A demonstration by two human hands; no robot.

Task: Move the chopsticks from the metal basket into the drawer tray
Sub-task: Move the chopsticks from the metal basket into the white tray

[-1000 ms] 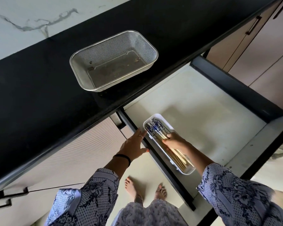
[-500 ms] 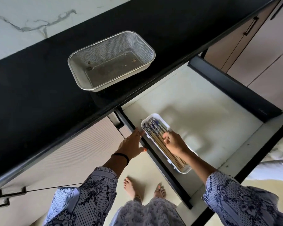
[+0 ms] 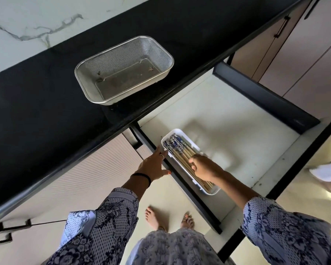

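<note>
The chopsticks (image 3: 182,152) are lying bundled in the white tray (image 3: 191,139), pale wooden shafts running toward me and blue-and-white patterned ends fanned at the far end; they are filling most of the tray's width. The tray is sitting in the open drawer (image 3: 237,119), tight against the drawer's dark left rail, its long side parallel to that rail. My right hand (image 3: 204,166) is resting on the middle of the bundle with the fingers curled down over the shafts; I cannot quite see whether the fingertips are pinching any sticks or only pressing on them, since the knuckles are covering the contact. My left hand (image 3: 154,165) is reaching over the left rail with the fingers straight and spread, the fingertips lying near the tray's near-left corner and holding nothing. The basket (image 3: 161,48) is standing on the black counter (image 3: 36,96), near its front edge and above the drawer's back left corner, with no sticks in it. To the right of the tray the pale drawer floor is lying bare up to the dark right wall and the back under the counter lip. My bare feet (image 3: 168,219) are showing on the floor below the drawer front.
</note>
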